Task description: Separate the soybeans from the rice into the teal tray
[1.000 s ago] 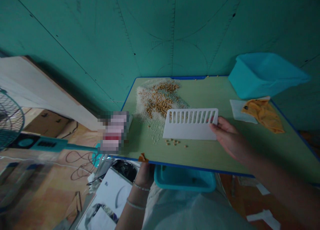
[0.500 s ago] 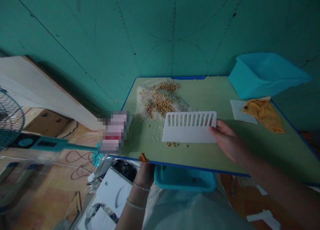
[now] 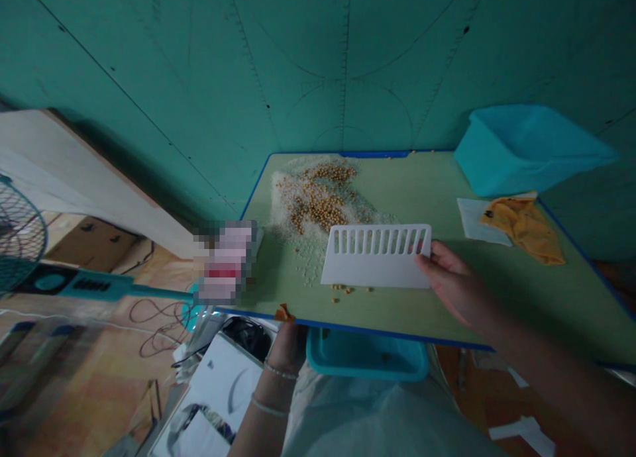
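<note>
My right hand [image 3: 454, 281] is closed on the right end of a white plastic scraper [image 3: 375, 271] with a row of slots along its top. The scraper stands tilted on the green tabletop [image 3: 417, 318]. Several loose soybeans [image 3: 348, 290] lie just in front of its lower edge. Behind it spreads a heap of soybeans [image 3: 320, 205] mixed with white grains [image 3: 283, 199]. My left hand [image 3: 289, 343] is at the table's front edge, beside a teal tray [image 3: 368, 372] held below that edge; its fingers are hidden.
A teal bin [image 3: 517, 159] stands at the back right. By it lie an orange cloth [image 3: 531, 232] and a white sheet [image 3: 477, 222]. A blurred-out pink item [image 3: 228, 261] sits at the left edge. A fan [image 3: 20, 238] stands left.
The scraper and my right hand have come slightly towards me. One soybean now lies apart, closer to the front edge. My left hand and the tray have stayed put.
</note>
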The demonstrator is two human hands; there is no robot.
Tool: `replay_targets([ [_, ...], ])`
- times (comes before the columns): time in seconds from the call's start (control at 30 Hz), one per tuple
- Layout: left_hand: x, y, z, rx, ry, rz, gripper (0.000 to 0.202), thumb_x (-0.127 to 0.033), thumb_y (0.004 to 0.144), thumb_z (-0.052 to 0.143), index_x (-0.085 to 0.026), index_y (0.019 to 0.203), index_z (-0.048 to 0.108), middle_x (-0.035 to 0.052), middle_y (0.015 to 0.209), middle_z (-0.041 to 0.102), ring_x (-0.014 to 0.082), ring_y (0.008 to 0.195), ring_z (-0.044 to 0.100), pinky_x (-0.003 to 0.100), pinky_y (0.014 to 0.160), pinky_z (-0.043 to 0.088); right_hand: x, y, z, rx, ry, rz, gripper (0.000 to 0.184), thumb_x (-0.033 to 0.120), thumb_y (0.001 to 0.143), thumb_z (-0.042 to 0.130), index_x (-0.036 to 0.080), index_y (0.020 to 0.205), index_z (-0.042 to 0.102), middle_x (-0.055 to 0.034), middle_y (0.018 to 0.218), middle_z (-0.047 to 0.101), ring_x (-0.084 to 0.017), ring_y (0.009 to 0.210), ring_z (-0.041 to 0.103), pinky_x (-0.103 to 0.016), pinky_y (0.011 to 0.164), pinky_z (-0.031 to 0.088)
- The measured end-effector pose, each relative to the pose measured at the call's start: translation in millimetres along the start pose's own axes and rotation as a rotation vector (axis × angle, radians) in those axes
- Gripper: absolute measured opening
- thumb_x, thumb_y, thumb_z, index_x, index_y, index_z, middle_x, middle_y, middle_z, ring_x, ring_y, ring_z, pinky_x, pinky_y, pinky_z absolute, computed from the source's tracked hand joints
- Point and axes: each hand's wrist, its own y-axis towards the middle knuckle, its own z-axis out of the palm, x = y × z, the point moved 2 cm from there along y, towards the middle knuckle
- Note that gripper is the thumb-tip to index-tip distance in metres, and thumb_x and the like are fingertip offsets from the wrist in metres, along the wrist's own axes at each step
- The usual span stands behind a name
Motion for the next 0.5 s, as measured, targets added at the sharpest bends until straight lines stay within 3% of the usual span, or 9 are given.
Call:
replay_targets([
  [0.3, -1.9, -0.6, 3.8, -0.011, -0.001, -0.002, 0.020, -0.027, 0.055, 0.078, -0.022, 0.074, 0.072, 0.0026, 0.099, 0.074, 0.0291, 0.121, 0.047, 0.040, 0.103, 0.035, -1.4, -3.2, 2.0, -0.010, -0.043, -0.013, 0.023, 0.037, 0.075, 0.057, 0.026, 0.096, 0.056, -0.0017, 0.096, 0.069, -0.022, 0.087, 0.063, -0.037, 0.074, 0.047],
  [0.5, -0.6, 1.3, 0.6, -0.010, 0.004, 0.001, 0.024, -0.029, 0.054, 0.079, -0.023, 0.076, 0.072, 0.0027, 0.096, 0.075, 0.0287, 0.121, 0.047, 0.041, 0.104, 0.034, -2.8, -5.5, 0.6, -0.009, -0.025, -0.005, 0.021, 0.035, 0.075, 0.057, 0.027, 0.095, 0.057, -0.0006, 0.095, 0.069, -0.022, 0.090, 0.062, -0.036, 0.075, 0.047],
])
